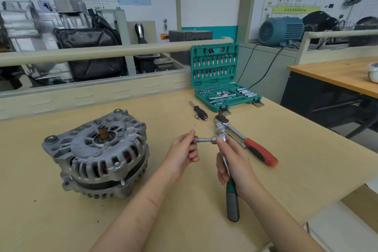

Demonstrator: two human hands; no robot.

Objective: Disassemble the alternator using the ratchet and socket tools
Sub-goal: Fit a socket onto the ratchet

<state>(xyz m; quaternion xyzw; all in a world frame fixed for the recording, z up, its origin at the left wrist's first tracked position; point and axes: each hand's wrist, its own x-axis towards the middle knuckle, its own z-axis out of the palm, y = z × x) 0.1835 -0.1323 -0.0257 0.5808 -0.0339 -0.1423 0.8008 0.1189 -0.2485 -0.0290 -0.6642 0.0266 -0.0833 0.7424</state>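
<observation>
The alternator (pixel 96 155) is seen standing on the pale worktop (pixel 184 221) at about 9 o'clock from the hands, shaft end up, apart from both hands. A small ratchet (pixel 230 180) with a green and grey handle is gripped by the right hand (pixel 233 161), the fingers curled round its shank, the handle pointing down toward 6 o'clock past the wrist. A chrome extension bar (pixel 204 139) is fitted to the ratchet head and lies roughly level, pointing toward 9 o'clock. Its free tip is pinched by the fingertips of the left hand (pixel 184 153), the remaining fingers being curled underneath. Whether a socket sits on that tip cannot be told. A larger ratchet with a red handle (pixel 245 141) is lying on the worktop just beyond the right hand, at about 1 o'clock, its head toward the tool case. A black-handled bit driver (pixel 199 111) lies at 12 o'clock from the hands. Further out at 1 o'clock an open green socket case (pixel 221 75) is set near the worktop's far edge, lid upright with rows of bits, sockets in the tray.
</observation>
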